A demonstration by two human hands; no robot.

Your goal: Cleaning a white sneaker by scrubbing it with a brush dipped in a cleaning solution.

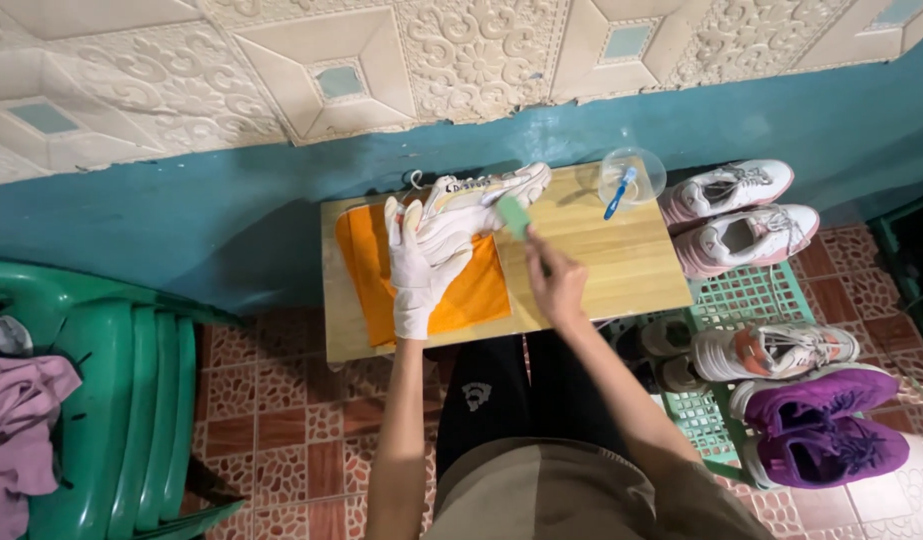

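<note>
Fingers of the bare right hand (pixel 557 283) are pinching together on the handle of a green-headed cleaning brush (pixel 515 215), and the brush head is pressing against the side of a cream-white chunky-soled sneaker (pixel 482 192). Just to the left, the left hand (pixel 422 262), wearing a white fabric glove, is spreading flat and open-fingered over the shoe's near side, pinning it down rather than closing around it. The sneaker is lying tilted on its side at the far edge of a folded orange cloth (pixel 477 295), which is covering the left part of a low pale wooden table (pixel 622 265).

Further out on the table's far right corner, a clear round plastic bowl (pixel 634 172) is holding a blue toothbrush (pixel 619 192). To the right, two pink-and-white trainers (pixel 742 215) are sitting by the blue wall, while an orange-accented white trainer (pixel 782 350) and a pair of purple trainers (pixel 827 420) are resting on a green plastic lattice crate (pixel 752 298). Far left, stacked green plastic chairs (pixel 132 400) are carrying a pinkish-purple garment (pixel 17 420).

Judging from the flat, unclosed grip, a hard stroke of the brush could be pushing the shoe off the table's far edge towards the wall; the bowl, standing close to the sneaker's toe, could be getting knocked over too
</note>
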